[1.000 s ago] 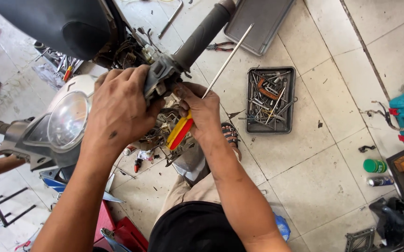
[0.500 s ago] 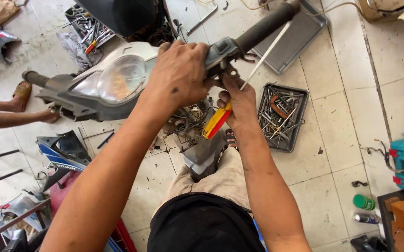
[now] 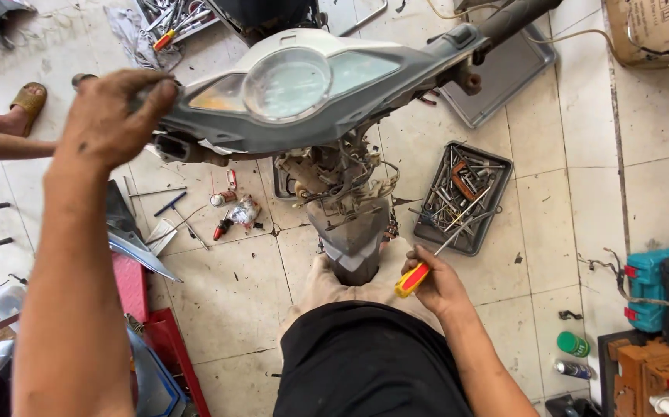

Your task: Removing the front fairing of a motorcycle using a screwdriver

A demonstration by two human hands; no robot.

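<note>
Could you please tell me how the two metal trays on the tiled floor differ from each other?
The dark rectangular metal tray near the right hand is crammed with tools, while the larger grey metal tray beyond it looks bare. The dark one lies fully in view; the grey one is partly hidden behind the scooter handlebar. Both are shallow, rectangular and rest on the pale tiled floor.

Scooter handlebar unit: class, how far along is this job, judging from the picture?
Done: the handlebar cover is off its seat, exposing wiring on the steering column. In hand: the left hand grips the cover's end; the right hand holds a red-and-yellow screwdriver. Left: the cover sits over the column, wiring open.
</note>
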